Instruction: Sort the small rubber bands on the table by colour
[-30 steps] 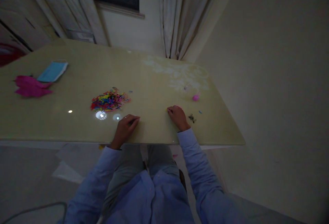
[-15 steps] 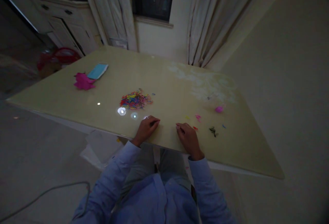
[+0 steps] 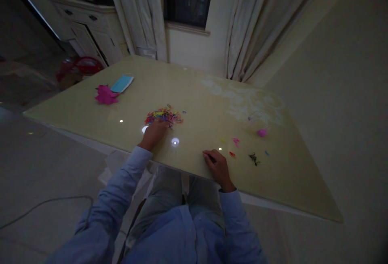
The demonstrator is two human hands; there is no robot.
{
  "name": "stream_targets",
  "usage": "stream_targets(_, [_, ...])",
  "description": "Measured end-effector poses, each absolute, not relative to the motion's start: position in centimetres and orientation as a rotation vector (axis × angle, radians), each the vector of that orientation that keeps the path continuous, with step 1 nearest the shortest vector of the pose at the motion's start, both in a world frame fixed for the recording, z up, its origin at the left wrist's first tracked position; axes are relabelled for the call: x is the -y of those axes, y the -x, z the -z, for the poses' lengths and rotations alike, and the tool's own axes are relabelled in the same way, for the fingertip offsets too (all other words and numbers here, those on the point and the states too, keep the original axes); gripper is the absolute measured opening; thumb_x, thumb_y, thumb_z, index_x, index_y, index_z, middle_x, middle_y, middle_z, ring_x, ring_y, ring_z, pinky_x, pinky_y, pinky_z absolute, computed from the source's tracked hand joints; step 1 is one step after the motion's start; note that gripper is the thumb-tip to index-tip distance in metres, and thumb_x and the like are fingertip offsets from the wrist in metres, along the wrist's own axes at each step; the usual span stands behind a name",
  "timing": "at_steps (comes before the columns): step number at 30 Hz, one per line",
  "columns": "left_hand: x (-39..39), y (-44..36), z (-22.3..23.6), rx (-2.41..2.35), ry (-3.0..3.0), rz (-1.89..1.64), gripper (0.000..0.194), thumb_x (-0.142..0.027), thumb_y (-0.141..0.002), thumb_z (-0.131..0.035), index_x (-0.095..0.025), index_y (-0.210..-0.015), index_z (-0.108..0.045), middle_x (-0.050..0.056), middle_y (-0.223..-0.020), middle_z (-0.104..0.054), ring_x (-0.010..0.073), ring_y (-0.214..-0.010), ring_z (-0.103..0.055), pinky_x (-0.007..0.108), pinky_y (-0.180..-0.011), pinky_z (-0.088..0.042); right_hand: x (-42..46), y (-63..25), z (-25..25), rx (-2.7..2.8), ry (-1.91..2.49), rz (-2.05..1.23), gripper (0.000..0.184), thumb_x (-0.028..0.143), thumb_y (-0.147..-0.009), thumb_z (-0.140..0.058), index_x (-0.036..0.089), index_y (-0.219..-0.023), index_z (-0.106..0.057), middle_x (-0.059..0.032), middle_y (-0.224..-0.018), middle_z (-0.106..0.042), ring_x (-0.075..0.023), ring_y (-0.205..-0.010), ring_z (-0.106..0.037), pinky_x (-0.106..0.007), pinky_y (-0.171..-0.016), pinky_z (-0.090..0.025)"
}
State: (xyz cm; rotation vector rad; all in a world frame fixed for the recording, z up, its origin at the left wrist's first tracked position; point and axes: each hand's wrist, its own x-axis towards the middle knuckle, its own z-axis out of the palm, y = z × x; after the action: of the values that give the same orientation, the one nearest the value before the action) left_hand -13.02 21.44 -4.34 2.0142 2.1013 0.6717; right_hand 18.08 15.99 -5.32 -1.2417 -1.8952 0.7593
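My left hand [image 3: 155,133] reaches over the near side of a pile of small multicoloured loops [image 3: 160,114] that look like paper clips. Its fingertips touch the pile, but their grip is hidden behind the back of the hand. Closer to the table's front edge, my right hand [image 3: 216,163] rests with its fingers curled and pressed together. Whatever it may pinch is too small to make out. Just right of it lie a few red pieces [image 3: 232,154], some pink ones [image 3: 236,142] and a faint yellow one [image 3: 222,140].
Further right on the table [image 3: 188,90] are a dark cluster of clips [image 3: 254,158], a blue piece [image 3: 266,153] and a purple-pink lump [image 3: 261,133]. A bright pink crumpled item [image 3: 106,95] and a light blue face mask [image 3: 121,83] lie at the left.
My left hand has moved left and forward, from the table's front edge onto the colourful pile. My right hand stays curled in nearly the same place. The view has shifted slightly.
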Motion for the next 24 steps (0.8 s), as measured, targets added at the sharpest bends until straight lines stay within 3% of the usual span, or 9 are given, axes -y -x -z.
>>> stream_targets(4, [-22.1,13.1,3.4,-2.059,-2.096,-0.467,0.03,-0.03,-0.09,-0.048,-0.025,-0.103,-0.074,0.011,-0.108,-0.061,0.0252,-0.084,-0.06,0.035,-0.071,-0.044,-16.0,-18.1,5.4,1.875,1.229,-0.77,0.023,0.034,-0.092,-0.055,0.02,-0.095,-0.073,-0.0065,-0.086,-0.069,-0.0187,-0.079,-0.064,-0.031,-0.074,-0.049])
stream_targets(12, [-22.4,13.1,3.5,-2.006,-2.169,-0.486,0.03,-0.032,-0.09,-0.047,-0.022,-0.098,-0.074,0.012,-0.11,-0.061,0.0238,-0.087,-0.06,0.033,-0.071,-0.045,-15.9,-18.2,5.4,1.857,1.214,-0.79,0.023,0.034,-0.092,-0.055,0.021,-0.094,-0.073,-0.0052,-0.083,-0.069,-0.0172,-0.073,-0.062,-0.03,-0.069,-0.048])
stream_targets(19, [-22.1,14.7,3.4,-2.071,-2.12,-0.731,0.024,-0.032,-0.086,-0.052,-0.019,-0.092,-0.072,0.012,-0.102,-0.063,0.024,-0.092,-0.058,0.035,-0.079,-0.048,-15.9,-18.2,5.3,1.845,1.201,-0.805,0.022,0.033,-0.091,-0.056,0.021,-0.094,-0.074,-0.0052,-0.082,-0.068,-0.0172,-0.072,-0.061,-0.029,-0.068,-0.048])
stream_targets(24, [-21.7,18.0,3.6,-2.232,-1.949,-0.907,0.027,-0.035,-0.082,-0.053,-0.015,-0.087,-0.07,0.011,-0.089,-0.062,0.0215,-0.08,-0.057,0.034,-0.078,-0.048,-15.8,-18.3,5.4,1.834,1.198,-0.817,0.022,0.034,-0.091,-0.056,0.021,-0.095,-0.074,-0.0048,-0.081,-0.067,-0.0171,-0.071,-0.06,-0.029,-0.066,-0.047])
